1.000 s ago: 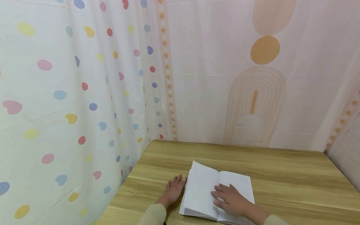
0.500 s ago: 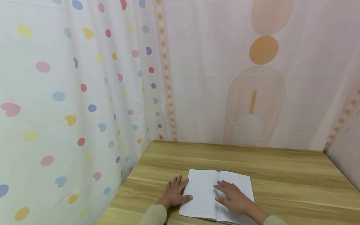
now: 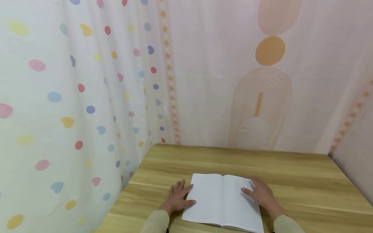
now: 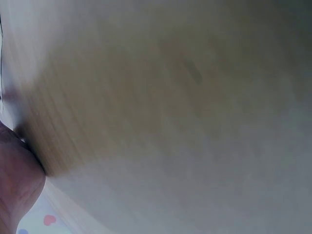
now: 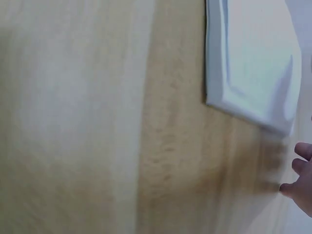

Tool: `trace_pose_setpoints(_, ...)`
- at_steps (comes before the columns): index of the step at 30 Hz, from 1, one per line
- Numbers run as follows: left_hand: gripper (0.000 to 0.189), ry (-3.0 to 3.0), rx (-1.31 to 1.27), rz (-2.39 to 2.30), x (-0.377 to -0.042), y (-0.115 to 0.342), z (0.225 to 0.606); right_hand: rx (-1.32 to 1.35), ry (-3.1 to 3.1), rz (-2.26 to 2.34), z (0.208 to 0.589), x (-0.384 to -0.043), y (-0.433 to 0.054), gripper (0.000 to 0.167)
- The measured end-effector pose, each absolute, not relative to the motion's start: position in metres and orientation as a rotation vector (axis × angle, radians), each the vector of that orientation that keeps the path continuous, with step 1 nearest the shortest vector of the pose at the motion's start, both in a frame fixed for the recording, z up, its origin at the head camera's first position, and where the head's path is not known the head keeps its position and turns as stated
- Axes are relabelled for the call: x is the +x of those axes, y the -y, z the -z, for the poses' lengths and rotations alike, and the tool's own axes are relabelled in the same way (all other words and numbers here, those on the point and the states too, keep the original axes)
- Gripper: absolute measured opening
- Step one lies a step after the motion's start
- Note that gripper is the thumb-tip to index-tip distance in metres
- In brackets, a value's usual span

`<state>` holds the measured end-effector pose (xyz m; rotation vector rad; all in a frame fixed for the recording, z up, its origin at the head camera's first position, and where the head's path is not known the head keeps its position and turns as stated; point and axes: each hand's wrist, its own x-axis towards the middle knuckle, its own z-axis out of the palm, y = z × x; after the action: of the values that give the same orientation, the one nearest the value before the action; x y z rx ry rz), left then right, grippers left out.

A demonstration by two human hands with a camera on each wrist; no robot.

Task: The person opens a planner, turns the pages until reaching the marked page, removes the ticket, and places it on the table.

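Note:
An open notebook (image 3: 205, 197) with white lined pages lies on the wooden table. My left hand (image 3: 176, 199) rests at its left edge, fingers spread and thumb reaching onto the left page. Over the far right corner is my right hand (image 3: 262, 192), its thumb stretched above the right page and its other fingers extended beyond the edge. In the right wrist view, straight fingertips (image 5: 286, 189) show near a corner of the notebook (image 5: 258, 58). Only part of the left hand (image 4: 19, 180) appears in the left wrist view, beside blurred table surface.
The wood-grain table (image 3: 306, 184) extends behind and to the right of the notebook. A dotted curtain (image 3: 73, 129) hangs along its left side, and a pale patterned curtain (image 3: 204, 81) hangs behind it.
A page that was lifted on the left has come down flat, and the left thumb now lies over it. My right hand has moved from the notebook's middle to its far right corner.

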<state>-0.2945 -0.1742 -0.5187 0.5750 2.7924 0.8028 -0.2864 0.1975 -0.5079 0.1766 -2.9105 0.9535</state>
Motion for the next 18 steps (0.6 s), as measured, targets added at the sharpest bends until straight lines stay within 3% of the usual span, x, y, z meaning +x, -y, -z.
trace_pose_setpoints(12,0.075,-2.79,0.566,-0.806,-0.294,0.174,0.515,0.067,3.013,-0.819,0.525,-0.278,-0.195,0.108)
trace_pose_setpoints(18,0.077,-2.782,0.586,-0.812,-0.293,0.175,0.515,0.069,3.033,-0.814,0.527,-0.276,-0.193,0.111)
